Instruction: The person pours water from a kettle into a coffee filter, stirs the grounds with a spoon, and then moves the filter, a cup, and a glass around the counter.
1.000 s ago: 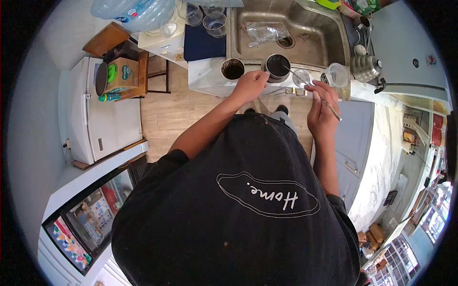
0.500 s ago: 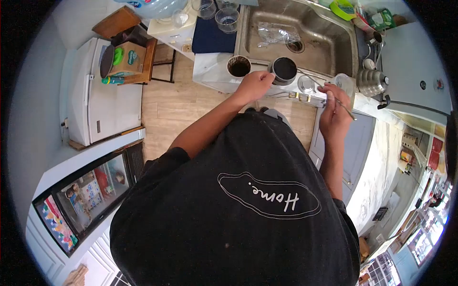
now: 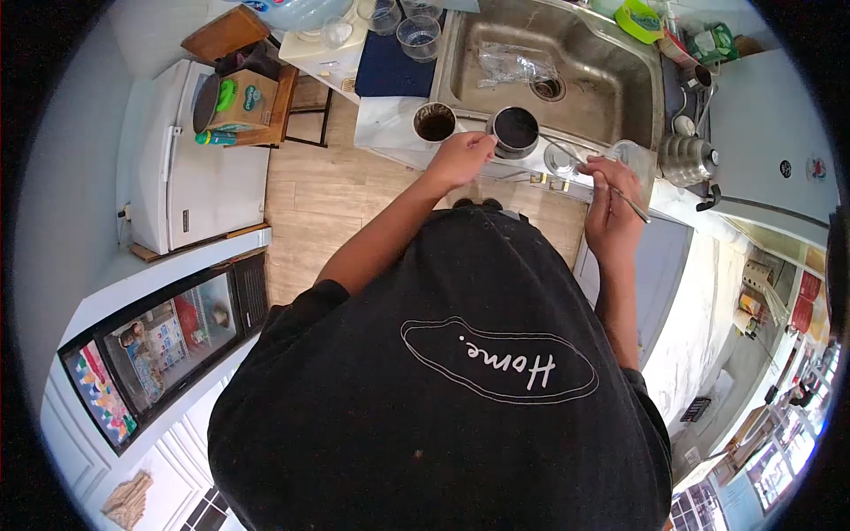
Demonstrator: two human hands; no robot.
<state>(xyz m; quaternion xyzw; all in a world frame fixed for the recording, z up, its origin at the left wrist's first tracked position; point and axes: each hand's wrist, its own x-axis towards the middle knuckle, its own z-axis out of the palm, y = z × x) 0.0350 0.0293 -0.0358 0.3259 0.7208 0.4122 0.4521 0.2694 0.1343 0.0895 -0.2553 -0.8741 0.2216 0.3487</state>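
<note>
A dark round metal cup [image 3: 515, 131], filled with a near-black liquid, stands on the white counter edge [image 3: 381, 124] at the front lip of a stainless steel sink [image 3: 620, 88], at about twelve o'clock from the person's chest.

The left hand [image 3: 460, 159] reaches up from six o'clock and is closed on the cup's near left side, with its fingertips [image 3: 487, 139] touching the wall at the cup's eight o'clock.

The right hand [image 3: 611, 208] hovers apart from the cup, at the cup's four o'clock. Its fingers are curled shut around a long thin metal spoon [image 3: 634, 205]. The spoon's long axis runs from four o'clock to ten o'clock: the handle sticks out behind the hand, and the far end points towards the cup but stops short of its rim. So the cup lies at ten o'clock from the right hand, and the left hand is the nearer one, already touching it.

A small clear glass [image 3: 561, 159] sits just under the spoon's shaft, between cup and right hand. A brown round cup [image 3: 435, 122] with dark contents stands just beside the metal cup at its nine o'clock. A clear plastic tub [image 3: 630, 155] and a steel gooseneck kettle [image 3: 683, 157] sit at three o'clock. A crumpled clear plastic bag [image 3: 509, 64] lies in the sink at twelve o'clock.
</note>
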